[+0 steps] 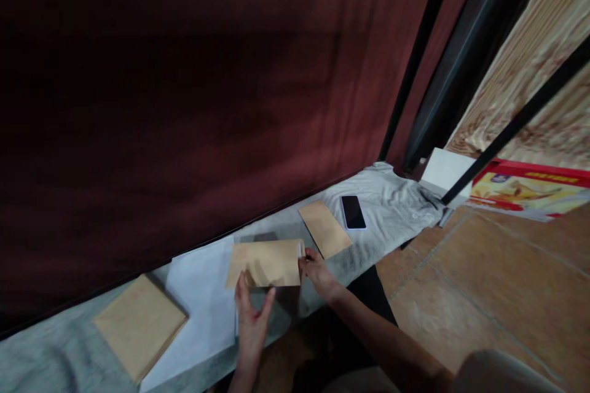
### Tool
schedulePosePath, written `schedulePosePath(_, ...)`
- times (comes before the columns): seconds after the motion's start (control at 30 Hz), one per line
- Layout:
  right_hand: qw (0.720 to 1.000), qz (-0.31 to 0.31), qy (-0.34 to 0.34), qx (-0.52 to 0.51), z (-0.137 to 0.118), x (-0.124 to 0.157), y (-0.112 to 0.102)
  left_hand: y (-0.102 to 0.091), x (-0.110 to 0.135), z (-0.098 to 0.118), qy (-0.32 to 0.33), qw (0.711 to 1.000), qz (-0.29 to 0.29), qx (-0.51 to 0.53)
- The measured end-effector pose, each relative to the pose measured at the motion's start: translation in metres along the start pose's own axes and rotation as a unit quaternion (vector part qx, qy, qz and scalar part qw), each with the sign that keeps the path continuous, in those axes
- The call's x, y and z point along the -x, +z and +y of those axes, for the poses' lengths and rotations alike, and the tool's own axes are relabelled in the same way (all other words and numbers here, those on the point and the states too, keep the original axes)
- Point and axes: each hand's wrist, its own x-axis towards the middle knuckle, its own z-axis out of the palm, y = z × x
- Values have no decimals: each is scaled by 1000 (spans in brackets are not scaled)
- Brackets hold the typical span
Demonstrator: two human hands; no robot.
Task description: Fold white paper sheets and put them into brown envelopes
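Note:
A brown envelope [265, 263] is held just above the grey cloth-covered ledge [391, 209]. My left hand [252, 313] grips its lower edge, thumb and fingers pinched on the paper. My right hand [314, 271] pinches its right end, where a strip of white paper shows at the opening. A white sheet [203, 295] lies under and left of the envelope.
A stack of brown envelopes [138, 325] lies at the left. Another brown envelope [325, 228] and a black phone [353, 212] lie to the right. Behind runs a dark red wall. A white box [445, 171] and red carton [530, 187] rest on the tiled floor.

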Motion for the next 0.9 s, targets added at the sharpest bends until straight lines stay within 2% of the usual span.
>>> schedulePosePath(0.03,1000,4,6,-12,2,0,1,6,7,2,-100,991,24,85)
schedulePosePath(0.07,1000,7,11,-24,3,1,2,12,14,5,-200,965,34,167)
schedulePosePath(0.13,999,9,18,-42,6,4,5,25,24,14,-349,888,27,298)
schedulePosePath(0.2,998,11,21,-55,7,9,7,37,28,27,-420,824,-7,381)
schedulePosePath(0.27,998,7,24,-59,7,14,8,47,27,38,-432,790,-39,433)
schedulePosePath(0.33,998,0,29,-55,6,18,8,54,24,45,-414,784,-40,460)
schedulePosePath(0.4,998,-7,33,-48,4,21,7,56,21,46,-397,794,-23,460)
schedulePosePath(0.53,999,-13,27,-37,0,22,4,53,19,41,-389,812,-24,434)
schedulePosePath(0.67,999,-27,21,-34,-5,22,1,51,18,39,-396,824,3,404)
schedulePosePath(0.9,999,-37,21,-3,-8,18,2,56,20,38,-414,810,-20,414)
